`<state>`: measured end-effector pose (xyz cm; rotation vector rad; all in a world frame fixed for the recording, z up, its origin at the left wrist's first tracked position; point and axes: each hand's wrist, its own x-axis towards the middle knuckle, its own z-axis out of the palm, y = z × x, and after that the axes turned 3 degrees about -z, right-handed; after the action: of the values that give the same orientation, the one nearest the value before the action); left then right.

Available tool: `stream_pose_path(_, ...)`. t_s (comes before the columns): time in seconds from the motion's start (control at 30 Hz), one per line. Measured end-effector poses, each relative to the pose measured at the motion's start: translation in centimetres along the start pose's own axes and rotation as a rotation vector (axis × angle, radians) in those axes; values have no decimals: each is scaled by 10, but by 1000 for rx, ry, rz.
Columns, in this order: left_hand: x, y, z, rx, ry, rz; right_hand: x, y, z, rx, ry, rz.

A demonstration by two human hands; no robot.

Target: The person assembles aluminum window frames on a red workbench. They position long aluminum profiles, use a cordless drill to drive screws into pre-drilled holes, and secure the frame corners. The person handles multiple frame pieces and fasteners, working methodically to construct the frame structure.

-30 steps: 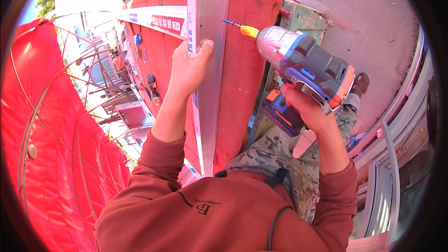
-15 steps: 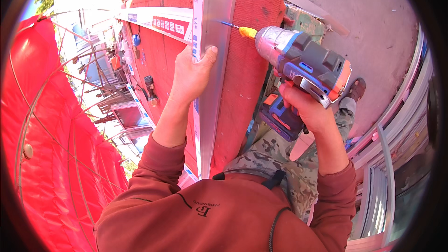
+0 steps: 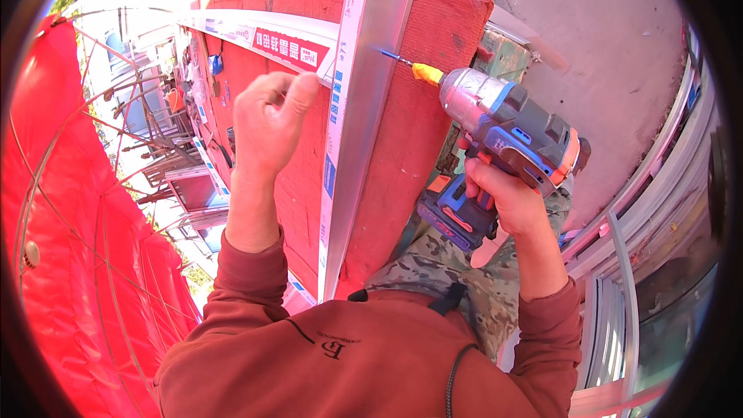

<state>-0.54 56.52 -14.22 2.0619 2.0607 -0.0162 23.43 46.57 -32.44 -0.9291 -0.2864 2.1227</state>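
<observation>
I have my right grip [image 3: 507,193] wrapped firmly around the handle of a power driver [image 3: 518,135], fingers closed over it below the motor housing. Its battery pack [image 3: 457,213] sits under that hand, and a yellow collar [image 3: 426,73] leads to a slim bit [image 3: 393,56] aimed at the metal profile [image 3: 379,70]. From here I can't tell whether the tip touches the metal.

My left grip [image 3: 267,120] is just left of that profile, raised over the bench [image 3: 414,139], its fingers curled in and the thumb standing apart from them. I can't see into the curl, so I can't say whether anything is in it.

The profile runs lengthwise from the top of my view toward the waist of a dark red sweatshirt [image 3: 309,348], across the red-covered bench. A white crosspiece [image 3: 224,27] with a red label meets its left side, forming a T.

Farther out, camouflage trousers [image 3: 487,286] show below the driver, with grey floor [image 3: 611,62] beyond. Long pale profiles [image 3: 611,333] lie on my right; a glossy red sheet [image 3: 85,263] crossed by thin rods [image 3: 116,116] fills the far left.
</observation>
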Motion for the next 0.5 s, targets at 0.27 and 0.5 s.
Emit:
stream_pose_path(0.27, 80, -31, 31, -106, 68, 397, -10, -11, 12, -55, -20, 52)
stream_pose_path(0.5, 83, -26, 25, -58, 52, 363, -18, -8, 23, 56, -19, 155)
